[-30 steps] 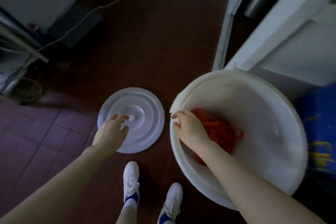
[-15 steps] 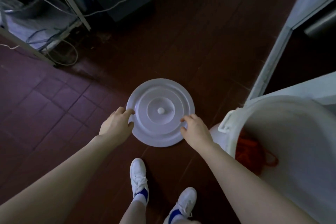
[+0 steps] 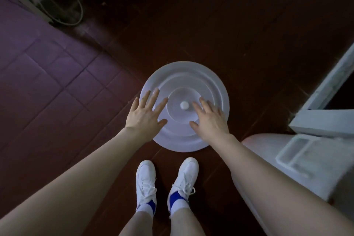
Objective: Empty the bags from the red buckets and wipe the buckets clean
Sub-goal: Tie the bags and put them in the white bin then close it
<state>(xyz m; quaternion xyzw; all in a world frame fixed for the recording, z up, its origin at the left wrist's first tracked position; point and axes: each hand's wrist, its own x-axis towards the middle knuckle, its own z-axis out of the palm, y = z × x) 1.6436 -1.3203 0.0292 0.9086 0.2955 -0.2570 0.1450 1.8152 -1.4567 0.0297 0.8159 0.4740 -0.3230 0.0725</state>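
Note:
A round white lid (image 3: 191,80) with a small centre knob lies flat on the dark floor in front of my feet. My left hand (image 3: 146,114) hovers over the lid's left edge with fingers spread and straight. My right hand (image 3: 209,119) is spread over the lid's right half, fingers straight, holding nothing. Whether either hand touches the lid I cannot tell. The white bucket (image 3: 298,161) shows only as its outer wall and handle at the right edge; its inside and the red bags are out of view.
Purple floor tiles (image 3: 47,74) lie to the left, dark wooden floor ahead. A metal frame with loose cables (image 3: 63,5) stands at the top left. A white door frame (image 3: 329,90) rises at the right. My white shoes (image 3: 166,182) stand just behind the lid.
Both hands let go of the lid's rim and now spread flat over it. The view swung left, so the bucket's inside and the red bags left the picture.

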